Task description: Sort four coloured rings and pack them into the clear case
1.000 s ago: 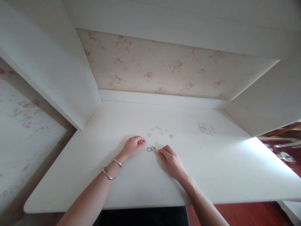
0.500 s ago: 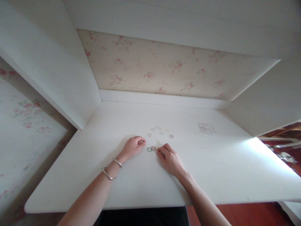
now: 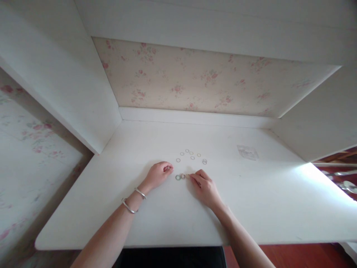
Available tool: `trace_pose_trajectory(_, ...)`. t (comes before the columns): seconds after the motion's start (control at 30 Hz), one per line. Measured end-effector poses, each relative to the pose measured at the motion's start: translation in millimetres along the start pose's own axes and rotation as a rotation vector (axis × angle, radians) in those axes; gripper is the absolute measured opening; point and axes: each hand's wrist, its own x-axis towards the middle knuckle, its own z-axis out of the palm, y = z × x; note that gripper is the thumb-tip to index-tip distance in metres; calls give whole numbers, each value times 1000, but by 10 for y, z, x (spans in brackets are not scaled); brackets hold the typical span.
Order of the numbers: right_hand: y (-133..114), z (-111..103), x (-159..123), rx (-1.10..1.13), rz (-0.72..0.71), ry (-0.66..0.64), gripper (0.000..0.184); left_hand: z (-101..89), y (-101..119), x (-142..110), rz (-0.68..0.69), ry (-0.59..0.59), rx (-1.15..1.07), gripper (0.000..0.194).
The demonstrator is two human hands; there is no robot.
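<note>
My right hand rests on the white desk, its thumb and fingers pinched on a small yellowish ring. Just left of that lie a pinkish ring and a greenish ring, side by side and close together. My left hand is closed on the desk to the left of these rings, thumb against fingers; whether anything is in it is hidden. Beyond both hands several thin rings lie loosely in an arc. Two overlapping rings sit at its right end.
A clear plastic packet lies on the desk farther right. White side panels and a low back ledge enclose the desktop. Floral wallpaper covers the wall behind.
My right hand has shifted very slightly right, and more of the yellowish ring shows at its fingertips. The left hand stays put. The whole view has moved slightly.
</note>
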Motion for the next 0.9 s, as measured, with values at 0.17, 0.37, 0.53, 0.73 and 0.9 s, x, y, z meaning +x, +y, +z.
trace_pose_trajectory(0.17,157,-52,-60,140,155,170,28,23,41,34,17,24,62,22)
trace_pose_trajectory(0.37,250,-59,-67,209,243,166,28,141,346,407,272,19,282,20)
trace_pose_trajectory(0.53,241,-73,-54,241,255,134,27,284,513,888,412,-46,500,21)
trace_pose_trajectory(0.73,280,-78,-50,235,240,132,26,386,488,1167,447,-125,600,21)
trace_pose_trajectory(0.9,300,-69,-41,227,220,121,25,410,447,1138,444,-154,596,20)
